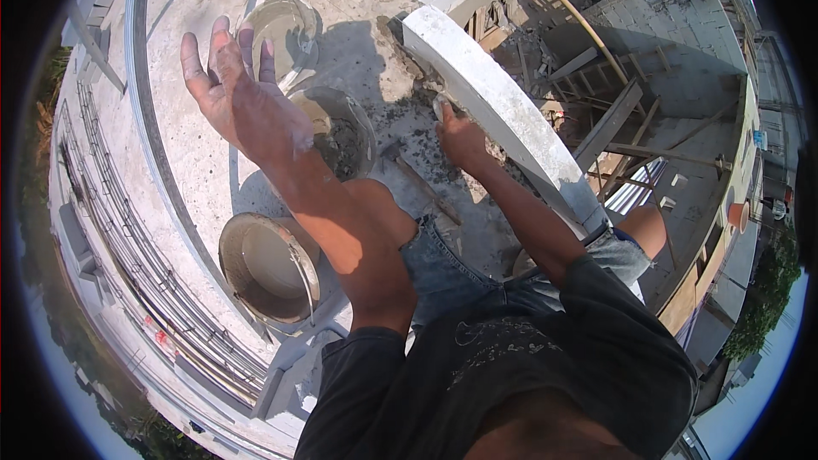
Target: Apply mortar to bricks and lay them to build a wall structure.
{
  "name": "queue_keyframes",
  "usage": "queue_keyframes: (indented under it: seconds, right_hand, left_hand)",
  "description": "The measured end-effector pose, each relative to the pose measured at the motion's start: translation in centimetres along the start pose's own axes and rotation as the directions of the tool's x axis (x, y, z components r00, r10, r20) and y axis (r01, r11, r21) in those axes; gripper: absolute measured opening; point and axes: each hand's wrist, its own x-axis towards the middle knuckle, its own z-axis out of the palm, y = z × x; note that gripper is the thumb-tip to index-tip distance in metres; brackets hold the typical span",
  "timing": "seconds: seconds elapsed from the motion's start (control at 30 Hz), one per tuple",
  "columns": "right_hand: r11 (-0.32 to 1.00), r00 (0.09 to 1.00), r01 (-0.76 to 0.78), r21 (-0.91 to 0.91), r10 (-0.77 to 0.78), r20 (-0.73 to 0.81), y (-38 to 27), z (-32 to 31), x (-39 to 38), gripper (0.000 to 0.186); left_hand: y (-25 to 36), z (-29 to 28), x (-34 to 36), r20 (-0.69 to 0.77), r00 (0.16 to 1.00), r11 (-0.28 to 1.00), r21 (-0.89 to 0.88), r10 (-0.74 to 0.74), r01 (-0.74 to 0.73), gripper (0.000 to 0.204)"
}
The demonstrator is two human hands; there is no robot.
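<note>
Our left hand [234, 94] is spread open at upper left (above a mortar bucket [341, 132]); our right hand [460, 132] pinches a small tool against the white wall [503, 102].

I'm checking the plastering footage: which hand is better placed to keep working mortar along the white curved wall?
Right. The right hand is already at the white curved wall; the left hand is raised, open, over the buckets.

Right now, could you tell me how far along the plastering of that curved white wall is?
Done: the upper face of the curved white wall looks smooth and white. In hand: the right hand presses a small tool at the wall's base, where grey mortar lies scattered; the left hand is raised, open and empty. Left: the mortar bucket still holds mix, and the base joint looks rough.
</note>
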Motion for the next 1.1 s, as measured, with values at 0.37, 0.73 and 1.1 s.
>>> queue_keyframes:
  seconds: [0.37,0.73,1.1]
  right_hand:
    - [0.938,0.944,-0.203,-0.281,0.264,0.199,7.1,-0.9,-10.5,0.049]
    - [0.969,0.971,-0.226,-0.098,0.232,0.051,5.5,-3.5,-14.9,0.054]
    - [0.984,0.996,-0.089,0.152,0.092,-0.011,7.8,6.7,-5.0,0.062]
  left_hand:
    - [-0.5,0.9,-0.6,0.100,0.995,1.000,0.016,-0.011,0.009,0.067]
    - [0.1,0.0,-0.6,0.131,0.991,1.000,0.017,-0.022,0.020,0.063]
    - [-0.5,1.0,-1.1,0.177,0.983,0.999,0.017,-0.036,0.034,0.064]
